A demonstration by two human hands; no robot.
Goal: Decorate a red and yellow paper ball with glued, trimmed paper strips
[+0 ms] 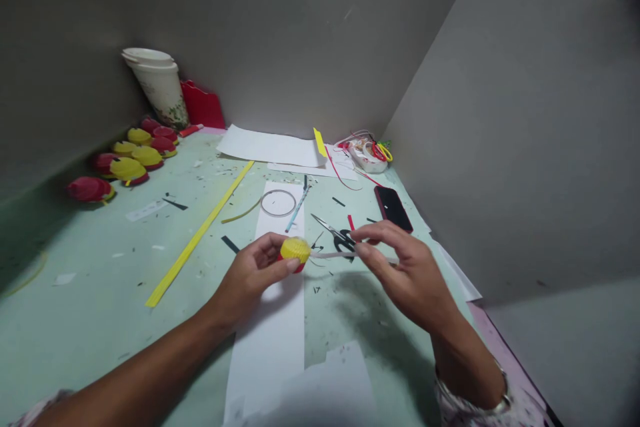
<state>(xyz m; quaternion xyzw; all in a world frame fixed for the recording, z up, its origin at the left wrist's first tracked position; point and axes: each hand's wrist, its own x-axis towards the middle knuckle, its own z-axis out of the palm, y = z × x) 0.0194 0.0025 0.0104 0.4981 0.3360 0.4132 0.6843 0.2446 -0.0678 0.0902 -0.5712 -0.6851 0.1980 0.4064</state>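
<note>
My left hand (pixel 265 265) closes its thumb and fingers around a small yellow and red quilled paper dome (pixel 295 251). A thin white paper strip (pixel 327 255) runs from the dome's right side to my right hand (pixel 395 263), which pinches it between thumb and fingertips. Behind my right fingertips lie scissors (pixel 333 229) with black handles, partly covered by that hand. Below the dome a long white paper sheet (pixel 280 320) lies on the table.
Several red and yellow domes (pixel 133 170) stand at the left, near a paper cup (pixel 163 90). A yellow strip bundle (pixel 200 233), a metal ring (pixel 279 203), a blue patterned stick (pixel 298 208) and a phone (pixel 393 208) lie around. Grey walls (pixel 300 33) enclose the back and right.
</note>
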